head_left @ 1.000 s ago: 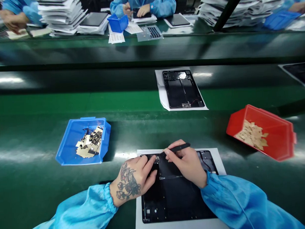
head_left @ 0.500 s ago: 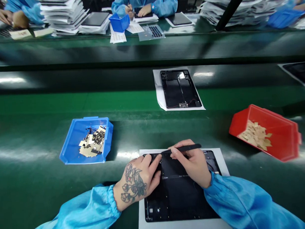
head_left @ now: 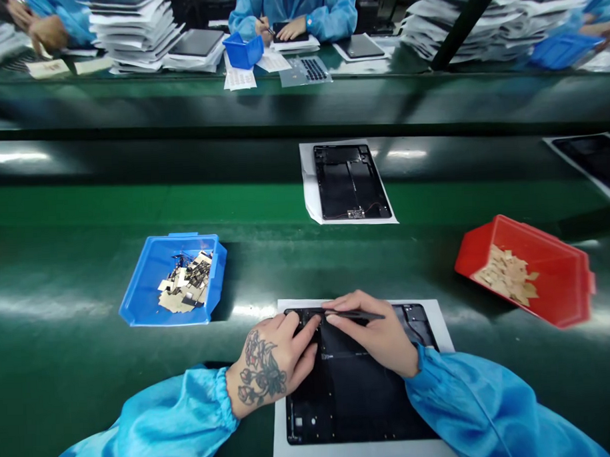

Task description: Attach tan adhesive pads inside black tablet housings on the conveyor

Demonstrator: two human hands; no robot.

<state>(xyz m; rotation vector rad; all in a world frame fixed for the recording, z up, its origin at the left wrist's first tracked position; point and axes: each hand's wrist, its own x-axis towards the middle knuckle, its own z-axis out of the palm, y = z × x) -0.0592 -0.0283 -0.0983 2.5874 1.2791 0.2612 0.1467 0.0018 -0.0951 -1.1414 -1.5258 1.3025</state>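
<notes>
A blue bin of small parts sits left, a red bin of tan pieces right, another black panel beyond, on the green worktop.

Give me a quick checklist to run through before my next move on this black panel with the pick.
1. Left hand steadying the black panel: ok, fingers rest on its upper left corner.
2. Right hand gripping the black pick: ok.
3. Pick tip seated at the panel's top edge: cannot tell, too small.
4. Panel lying on its white sheet: ok.
5. Blue bin stocked with parts: ok.
6. Red bin within reach at right: ok, likely.
</notes>
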